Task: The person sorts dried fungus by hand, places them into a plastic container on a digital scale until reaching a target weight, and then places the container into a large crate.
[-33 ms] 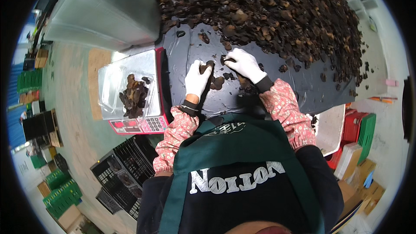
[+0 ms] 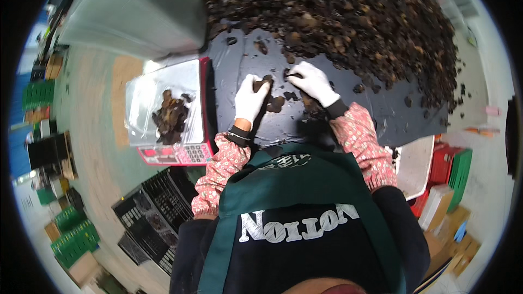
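Note:
My left hand (image 2: 250,99), in a white glove, is closed around a dark brown piece of wood ear mushroom (image 2: 263,83) over the dark table covering. To its right, my gloved right hand (image 2: 314,84) pinches a small dark piece of wood ear mushroom (image 2: 286,74), mostly hidden by the fingertips. A loose brown piece (image 2: 275,104) lies between the hands, and more pieces (image 2: 311,107) lie below my right hand. Beyond them spreads a large heap of wood ear mushrooms (image 2: 338,16).
Left of the hands, a red and silver digital scale (image 2: 204,103) carries a clear plastic tray (image 2: 139,111) with a mushroom pile. A tall translucent bin (image 2: 141,16) stands behind it. Black crates (image 2: 155,209) are at lower left, a white tub (image 2: 417,166) at right.
The whole view has shifted very slightly. Both hands keep their hold in nearly the same places.

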{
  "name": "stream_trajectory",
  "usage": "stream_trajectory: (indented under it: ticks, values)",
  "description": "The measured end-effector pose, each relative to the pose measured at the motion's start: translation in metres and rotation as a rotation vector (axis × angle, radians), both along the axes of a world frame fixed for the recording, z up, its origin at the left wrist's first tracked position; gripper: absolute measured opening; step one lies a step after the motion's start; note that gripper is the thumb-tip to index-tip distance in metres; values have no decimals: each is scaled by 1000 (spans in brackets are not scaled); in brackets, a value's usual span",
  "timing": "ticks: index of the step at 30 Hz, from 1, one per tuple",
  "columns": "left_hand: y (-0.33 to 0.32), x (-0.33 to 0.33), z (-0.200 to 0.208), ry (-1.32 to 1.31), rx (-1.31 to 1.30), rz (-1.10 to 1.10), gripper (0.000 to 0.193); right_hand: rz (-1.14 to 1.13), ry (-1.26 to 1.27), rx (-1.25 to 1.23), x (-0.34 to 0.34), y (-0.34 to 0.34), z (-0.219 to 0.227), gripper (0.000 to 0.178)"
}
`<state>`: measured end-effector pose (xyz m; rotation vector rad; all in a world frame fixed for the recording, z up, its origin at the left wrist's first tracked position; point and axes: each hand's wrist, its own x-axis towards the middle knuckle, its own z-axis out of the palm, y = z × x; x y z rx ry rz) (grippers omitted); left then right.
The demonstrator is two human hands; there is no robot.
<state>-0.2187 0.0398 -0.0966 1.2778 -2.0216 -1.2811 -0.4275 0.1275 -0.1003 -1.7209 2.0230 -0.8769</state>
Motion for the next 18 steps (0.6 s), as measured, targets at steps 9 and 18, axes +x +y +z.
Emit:
stream_trajectory:
  ticks: [9,18]
  values:
    - [14,92,111,44,-435,172,28,-306,-591,-58,-8,25,27,16]
    - [-19,209,109,-504,-590,469,38,261,-477,-170,146,-95,139,18]
